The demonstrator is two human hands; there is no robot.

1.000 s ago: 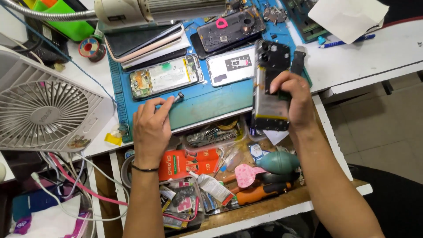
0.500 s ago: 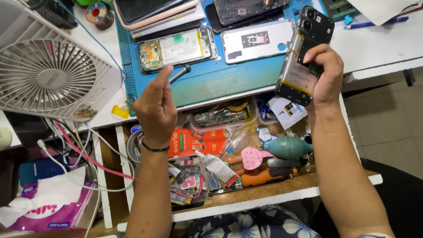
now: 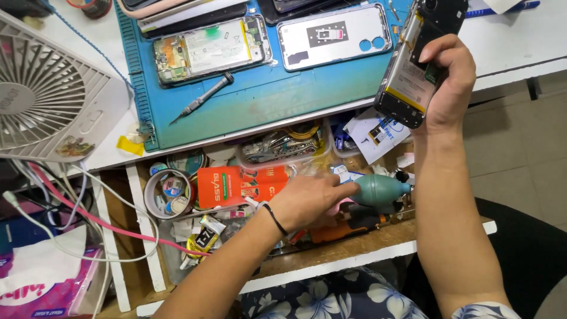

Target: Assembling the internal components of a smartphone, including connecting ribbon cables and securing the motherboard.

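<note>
Opened phone (image 3: 420, 62), back cover removed, held tilted above the right end of the blue work mat (image 3: 260, 106) by the right hand (image 3: 449, 88), which is clenched around its lower half, fingers across the exposed battery and board. The phone is probably light and stiff but fragile where the circuitry lies bare, and best taken by its long edges. The left hand (image 3: 310, 201) reaches into the open drawer (image 3: 378, 233) below the desk, fingers loosely curled with the fingertips touching a teal rubber air blower (image 3: 381, 189); it has not closed on the bulb, which looks soft and easily squeezed. On the mat lie a screwdriver (image 3: 204, 99), a second opened phone (image 3: 209, 48) and a loose back cover (image 3: 333, 35). A white fan (image 3: 50, 94) stands at the left.
</note>
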